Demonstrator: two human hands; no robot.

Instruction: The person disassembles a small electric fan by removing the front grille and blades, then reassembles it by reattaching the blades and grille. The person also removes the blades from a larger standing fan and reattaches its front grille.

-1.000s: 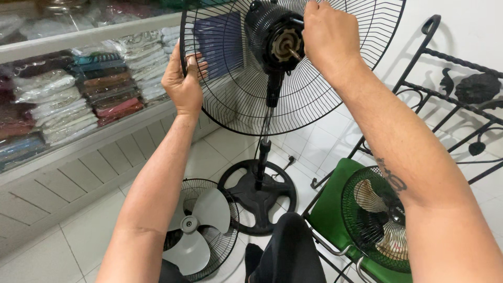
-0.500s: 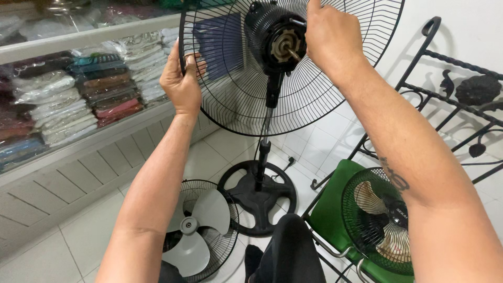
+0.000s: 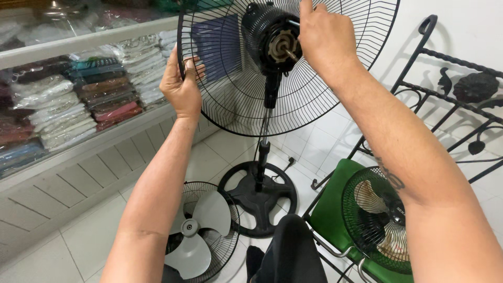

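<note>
2 bare hands worked on the standing fan's rear guard (image 3: 314,105), a round black cage of thin radial wires that stood upright on its pole (image 3: 262,152) at head height, its blade off. The left hand (image 3: 181,86) was closed around the guard's outer rim, fingers hooked through the wires; the right hand (image 3: 327,39) was curled at the motor housing (image 3: 267,39), just beside the bare metal shaft (image 3: 287,51), though I could not tell whether its fingers pinched anything. To do this well, the rim grip had best stay firm so the light cage could not twist while the other hand worked close to the hub, with fingertips kept off the shaft's end. The motor housing was ribbed dark plastic; the heavy round base (image 3: 259,196) sat on glossy white tiles. Beside it lay a front grille holding a pale grey 3-blade propeller (image 3: 196,236), smooth and matte. A green chair (image 3: 330,220) carried another small fan (image 3: 377,217). Wrapped folded fabrics (image 3: 78,105) filled a glass counter on the left.
</note>
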